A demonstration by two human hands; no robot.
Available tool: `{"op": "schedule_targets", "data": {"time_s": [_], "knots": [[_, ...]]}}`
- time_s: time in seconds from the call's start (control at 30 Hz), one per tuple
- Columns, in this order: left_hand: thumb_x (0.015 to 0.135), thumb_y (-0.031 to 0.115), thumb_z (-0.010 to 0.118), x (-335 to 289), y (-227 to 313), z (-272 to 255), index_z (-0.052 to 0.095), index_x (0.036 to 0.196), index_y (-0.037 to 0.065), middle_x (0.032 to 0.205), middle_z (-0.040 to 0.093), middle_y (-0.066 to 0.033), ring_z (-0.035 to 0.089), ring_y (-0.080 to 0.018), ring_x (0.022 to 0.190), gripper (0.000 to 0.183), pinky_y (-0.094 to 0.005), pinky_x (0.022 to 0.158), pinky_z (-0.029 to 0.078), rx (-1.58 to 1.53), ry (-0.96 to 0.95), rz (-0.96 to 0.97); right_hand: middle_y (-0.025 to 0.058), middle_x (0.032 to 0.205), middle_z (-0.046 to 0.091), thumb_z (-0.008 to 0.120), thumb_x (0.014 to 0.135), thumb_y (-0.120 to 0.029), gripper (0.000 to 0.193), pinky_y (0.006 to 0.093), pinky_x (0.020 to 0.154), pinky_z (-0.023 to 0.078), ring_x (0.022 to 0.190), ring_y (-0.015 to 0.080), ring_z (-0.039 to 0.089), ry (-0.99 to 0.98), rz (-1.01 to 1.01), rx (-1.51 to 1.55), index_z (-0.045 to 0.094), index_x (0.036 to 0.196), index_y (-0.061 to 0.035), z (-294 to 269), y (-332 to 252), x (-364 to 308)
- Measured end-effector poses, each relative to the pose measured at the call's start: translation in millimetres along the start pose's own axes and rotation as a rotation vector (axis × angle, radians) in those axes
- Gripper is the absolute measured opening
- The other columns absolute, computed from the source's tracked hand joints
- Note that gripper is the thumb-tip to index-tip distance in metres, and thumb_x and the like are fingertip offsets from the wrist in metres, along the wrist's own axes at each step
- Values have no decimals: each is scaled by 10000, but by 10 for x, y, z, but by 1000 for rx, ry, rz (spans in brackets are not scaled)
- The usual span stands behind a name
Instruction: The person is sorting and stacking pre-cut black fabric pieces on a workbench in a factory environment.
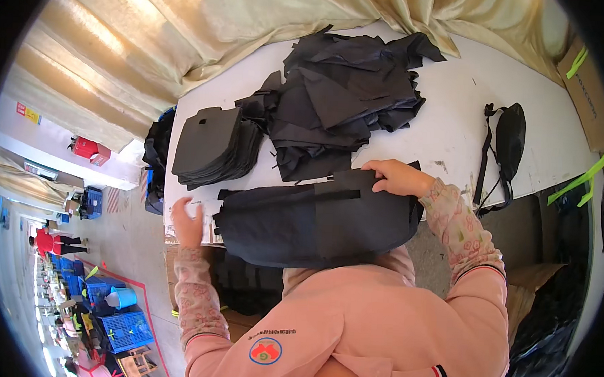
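Observation:
A long black fabric piece (266,231) lies across the table's near edge in front of me. Over or inside its right half sits a stiff black panel (364,221) with a small slot; which of the two I cannot tell. My right hand (402,178) pinches the panel's top edge between thumb and fingers. Beyond the fabric's left end, my left hand (188,222) is apart from it, with thumb and fingers spread and nothing in them. A stack of similar black panels (206,147) stands at the left, behind the fabric. Farther back is a heap of black fabric pieces (347,89).
A black pouch with straps (509,140) lies at the right of the white table (454,94). Gold curtains (255,25) hang behind the table. A cardboard box (585,100) stands at the far right. Blue crates (127,330) and a distant person (47,243) are at left.

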State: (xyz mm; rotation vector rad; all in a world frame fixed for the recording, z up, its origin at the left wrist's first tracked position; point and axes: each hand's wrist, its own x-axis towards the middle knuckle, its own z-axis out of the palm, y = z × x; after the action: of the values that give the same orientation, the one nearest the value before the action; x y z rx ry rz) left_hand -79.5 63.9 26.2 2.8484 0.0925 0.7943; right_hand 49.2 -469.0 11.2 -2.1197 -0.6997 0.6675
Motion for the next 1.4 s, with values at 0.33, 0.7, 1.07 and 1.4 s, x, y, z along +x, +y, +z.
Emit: {"op": "schedule_targets", "data": {"time_s": [0.33,0.7,1.07,1.4], "knots": [[830,198,762,887,2357,845,558,1274,20,1206,618,-87,552,-176,1137,520,-306,983,422,-1001,-1094,420,164,1005,676,768,748,-145,610,407,815,509,940,332,657,100,-160,-254,511,1300,-111,66,-604,-150],[784,-9,744,881,2655,1186,536,1291,20,1145,622,5,551,-88,1038,549,-267,945,445,-1162,-1623,226,146,1005,678,771,709,-88,581,394,753,526,882,311,673,314,-226,-345,530,1238,-78,214,-612,-269],[785,-4,738,913,2679,1208,508,1315,44,1201,592,-20,535,-106,1110,580,-285,973,435,-1190,-1471,381,140,1024,670,762,726,-134,609,414,719,514,791,349,655,397,-120,-526,512,1279,-92,301,-647,-282],[756,524,723,-258,2702,877,358,1471,141,1552,240,-202,186,-396,1452,889,-637,1129,143,-417,-759,955,163,1264,563,770,727,-161,397,443,931,454,1192,345,527,418,30,-522,633,1091,-79,-101,-136,64]]}}
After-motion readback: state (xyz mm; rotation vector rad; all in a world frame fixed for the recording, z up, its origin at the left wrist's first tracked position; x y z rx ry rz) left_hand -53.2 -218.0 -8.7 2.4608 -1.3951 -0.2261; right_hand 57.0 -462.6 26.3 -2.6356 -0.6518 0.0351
